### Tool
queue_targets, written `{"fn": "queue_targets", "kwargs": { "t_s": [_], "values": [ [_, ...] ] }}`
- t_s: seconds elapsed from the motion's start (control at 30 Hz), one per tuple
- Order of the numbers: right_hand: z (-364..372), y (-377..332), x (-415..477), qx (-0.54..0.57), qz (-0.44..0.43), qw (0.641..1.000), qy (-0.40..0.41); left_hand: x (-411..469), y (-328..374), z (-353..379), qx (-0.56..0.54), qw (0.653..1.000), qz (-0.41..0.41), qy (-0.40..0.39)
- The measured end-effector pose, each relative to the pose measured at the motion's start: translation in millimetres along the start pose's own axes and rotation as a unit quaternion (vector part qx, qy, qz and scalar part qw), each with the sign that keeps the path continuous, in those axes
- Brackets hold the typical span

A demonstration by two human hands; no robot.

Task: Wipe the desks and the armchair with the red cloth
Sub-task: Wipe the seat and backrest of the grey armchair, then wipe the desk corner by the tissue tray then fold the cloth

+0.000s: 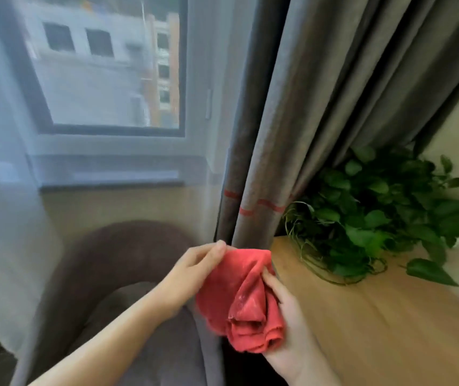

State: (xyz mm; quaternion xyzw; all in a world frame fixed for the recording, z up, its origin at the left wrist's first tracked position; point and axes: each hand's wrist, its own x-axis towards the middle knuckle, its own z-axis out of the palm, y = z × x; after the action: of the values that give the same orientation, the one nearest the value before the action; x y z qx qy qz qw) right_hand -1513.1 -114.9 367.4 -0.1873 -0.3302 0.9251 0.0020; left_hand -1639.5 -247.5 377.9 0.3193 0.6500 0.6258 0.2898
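Both hands hold the red cloth (243, 299) in the air between the armchair and the desk. My left hand (192, 271) pinches its upper left edge between thumb and fingers. My right hand (287, 324) grips the bunched lower folds from the right and underneath. The dark brown armchair (117, 263) with a rounded back sits below and to the left, partly behind a sheer curtain. A light wooden desk (376, 316) lies to the right of the cloth.
A leafy green potted plant (378, 215) trails over the desk's far corner. Grey drapes (306, 121) hang between armchair and desk. A sheer white curtain (5, 218) covers the left, with the window (105, 73) behind.
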Motion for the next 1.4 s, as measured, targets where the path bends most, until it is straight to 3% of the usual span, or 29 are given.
{"fn": "queue_targets", "kwargs": {
  "t_s": [0.13, 0.23, 0.37, 0.43, 0.7, 0.87, 0.93, 1.03, 1.13, 1.23, 1.3, 1.4],
  "values": [
    [11, -36, -74, -0.008, -0.061, 0.996, 0.061, -11, 69, 53, 0.11, 0.991, 0.081, 0.007],
    [21, -52, -127, -0.082, -0.128, 0.98, 0.13, -24, 99, 76, 0.155, 0.98, 0.127, 0.004],
    [48, -51, -194, -0.288, -0.308, 0.883, 0.207, -56, 131, 102, 0.149, 0.969, 0.19, -0.048],
    [59, -38, -220, -0.328, -0.361, 0.839, 0.243, -75, 143, 114, 0.134, 0.965, 0.213, -0.07],
    [71, 18, -329, -0.362, -0.425, 0.722, 0.408, -142, 151, 164, 0.122, 0.93, 0.274, -0.212],
    [65, 39, -422, -0.266, -0.453, 0.682, 0.51, -185, 151, 229, 0.057, 0.906, 0.188, -0.376],
    [56, 51, -464, -0.22, -0.459, 0.679, 0.529, -206, 153, 261, 0.015, 0.898, 0.18, -0.401],
    [37, 77, -529, -0.125, -0.448, 0.718, 0.518, -248, 165, 316, -0.01, 0.88, 0.197, -0.433],
    [16, 114, -599, 0.029, -0.43, 0.774, 0.464, -302, 174, 379, -0.006, 0.85, 0.233, -0.472],
    [-8, 162, -665, 0.09, -0.452, 0.806, 0.372, -368, 180, 447, -0.004, 0.824, 0.264, -0.502],
    [-22, 197, -703, 0.143, -0.451, 0.804, 0.36, -417, 178, 493, -0.007, 0.799, 0.268, -0.539],
    [-43, 240, -760, 0.22, -0.445, 0.772, 0.397, -483, 169, 554, -0.004, 0.772, 0.251, -0.584]
  ]
}}
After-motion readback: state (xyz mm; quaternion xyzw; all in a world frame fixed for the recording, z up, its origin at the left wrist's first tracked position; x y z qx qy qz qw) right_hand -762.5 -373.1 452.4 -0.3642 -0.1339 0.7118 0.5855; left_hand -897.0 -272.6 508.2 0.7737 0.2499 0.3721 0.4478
